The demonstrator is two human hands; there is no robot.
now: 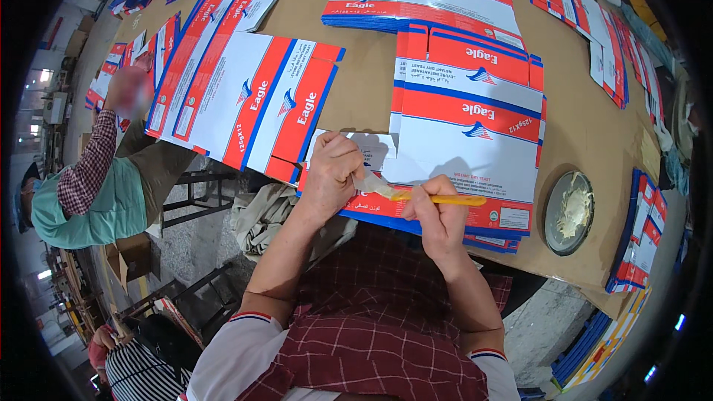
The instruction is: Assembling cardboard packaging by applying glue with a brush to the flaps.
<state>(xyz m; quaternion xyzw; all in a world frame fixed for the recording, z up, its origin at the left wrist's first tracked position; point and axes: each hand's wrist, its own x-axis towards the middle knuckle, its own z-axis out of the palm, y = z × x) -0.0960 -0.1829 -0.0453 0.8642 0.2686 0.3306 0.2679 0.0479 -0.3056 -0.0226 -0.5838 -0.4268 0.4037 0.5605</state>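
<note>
My right hand (440, 224) is closed around the yellow handle of a paintbrush (466, 200), whose pale bristles point left. Close to the bristle end is my left hand (334, 172), its fingers curled together; whatever they may hold is hidden. Both hands are above a stack of flat, unfolded cartons (464, 150) in red, white and blue, at the table's near edge. To the right, a round dish (553, 232) contains thick cream-coloured paste (574, 209).
More flat cartons lie at the left (230, 96), behind the near stack (457, 0), and at far right (594, 30). Another carton pile (637, 234) stands by the table's (349, 74) right edge. At the left, a person in a green vest (96, 197) works over other cartons.
</note>
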